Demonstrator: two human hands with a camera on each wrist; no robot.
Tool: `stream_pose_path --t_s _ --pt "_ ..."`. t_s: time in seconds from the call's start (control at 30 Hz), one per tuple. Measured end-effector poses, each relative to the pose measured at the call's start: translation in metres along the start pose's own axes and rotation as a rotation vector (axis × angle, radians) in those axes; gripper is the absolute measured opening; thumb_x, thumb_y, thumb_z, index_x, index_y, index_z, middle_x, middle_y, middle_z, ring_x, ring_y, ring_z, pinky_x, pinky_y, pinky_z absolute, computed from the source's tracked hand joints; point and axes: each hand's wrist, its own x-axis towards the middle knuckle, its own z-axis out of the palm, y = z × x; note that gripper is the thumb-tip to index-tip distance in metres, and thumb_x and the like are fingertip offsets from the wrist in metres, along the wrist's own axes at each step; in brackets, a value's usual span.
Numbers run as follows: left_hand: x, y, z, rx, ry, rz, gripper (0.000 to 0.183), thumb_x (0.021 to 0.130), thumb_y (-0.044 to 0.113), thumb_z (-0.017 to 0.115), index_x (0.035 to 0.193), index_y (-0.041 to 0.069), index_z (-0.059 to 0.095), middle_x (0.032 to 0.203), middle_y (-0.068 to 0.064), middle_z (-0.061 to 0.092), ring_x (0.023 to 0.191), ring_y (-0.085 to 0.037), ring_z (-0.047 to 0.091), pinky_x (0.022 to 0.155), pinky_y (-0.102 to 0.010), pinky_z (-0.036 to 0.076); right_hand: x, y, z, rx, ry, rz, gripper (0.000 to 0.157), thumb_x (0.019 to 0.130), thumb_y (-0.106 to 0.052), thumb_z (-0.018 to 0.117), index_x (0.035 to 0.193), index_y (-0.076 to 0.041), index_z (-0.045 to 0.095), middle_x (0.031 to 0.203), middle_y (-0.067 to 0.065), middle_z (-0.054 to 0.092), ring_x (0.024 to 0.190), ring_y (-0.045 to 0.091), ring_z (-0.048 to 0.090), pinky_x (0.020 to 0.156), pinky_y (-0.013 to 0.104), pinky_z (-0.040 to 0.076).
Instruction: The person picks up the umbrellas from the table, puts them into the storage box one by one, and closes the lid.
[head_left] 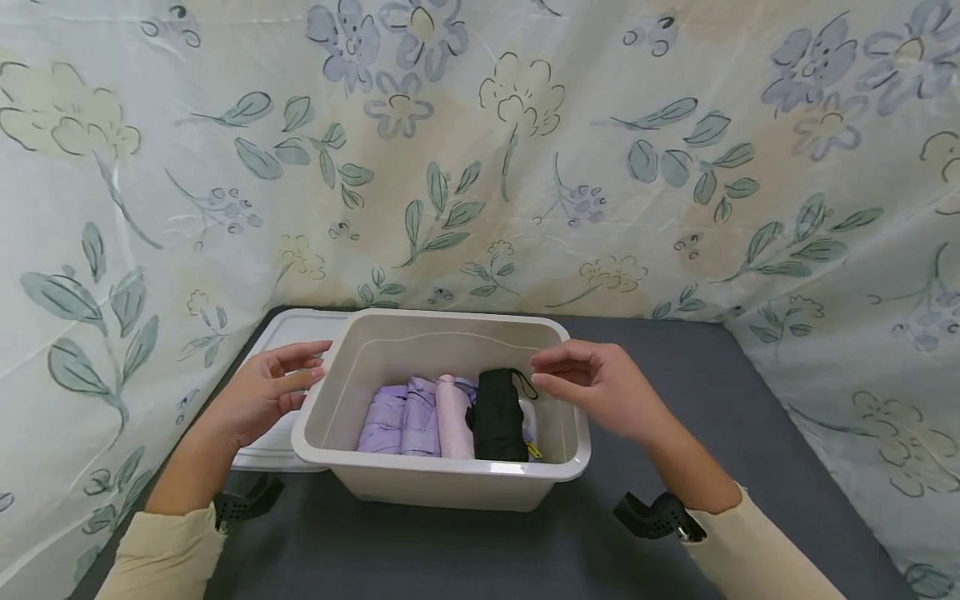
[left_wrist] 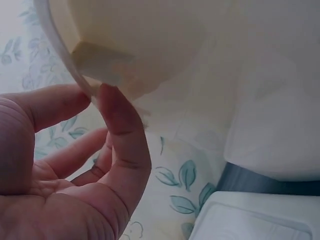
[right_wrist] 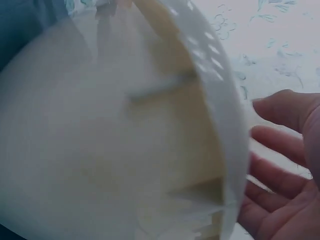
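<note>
An off-white plastic bin (head_left: 450, 487) stands on the dark table, its inside facing up. My left hand (head_left: 277, 383) is at the bin's left rim; in the left wrist view, the thumb and a bent finger (left_wrist: 125, 130) meet the rim from its two sides. Over the right rim hovers my right hand (head_left: 592, 387), its loosely bent fingers holding nothing; the right wrist view shows the thumb (right_wrist: 280, 110) apart from the rim. Inside the bin lie purple fabric rolls (head_left: 384, 421), a pink cylinder-shaped item (head_left: 454, 417) and a black compact umbrella (head_left: 500, 417) with a wrist loop.
A white lid (head_left: 273, 446) lies flat to the left, partly behind the bin. Floral cloth (head_left: 480, 167) hangs at the back and both sides of the dark grey table (head_left: 690, 400). Inside the bin, a small yellow tag (head_left: 533, 450) shows beside the umbrella.
</note>
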Motion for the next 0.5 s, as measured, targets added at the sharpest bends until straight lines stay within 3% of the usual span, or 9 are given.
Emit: stream_pose_path --t_s 0.2,0.33,0.5 --pt "-0.006 -0.004 0.006 -0.025 0.045 0.042 0.056 0.103 0.025 0.063 0.153 0.009 0.047 0.117 0.014 0.068 0.104 -0.006 0.070 0.087 -0.024 0.060 -0.027 0.010 0.013 0.027 0.164 -0.155 0.021 0.091 -0.005 0.077 0.111 -0.011 0.077 0.108 0.005 0.074 0.098 0.009 0.071 0.090 0.022 0.059" --pt "-0.009 -0.011 0.009 -0.013 0.125 0.085 0.054 0.102 0.029 0.064 0.151 0.011 0.049 0.111 0.013 0.069 0.100 -0.006 0.070 0.087 -0.023 0.059 -0.041 0.011 0.023 0.057 0.239 -0.216 0.024 0.087 0.001 0.078 0.107 -0.011 0.077 0.112 0.001 0.074 0.105 0.011 0.070 0.092 0.023 0.058" --pt "-0.005 -0.030 0.007 0.162 0.266 0.171 0.054 0.102 0.033 0.063 0.147 0.006 0.053 0.102 0.010 0.067 0.088 -0.005 0.070 0.079 -0.021 0.060 -0.057 0.014 0.037 -0.015 0.336 -0.286 0.027 0.080 0.005 0.082 0.100 -0.012 0.079 0.115 0.006 0.073 0.114 0.010 0.067 0.095 0.017 0.054"
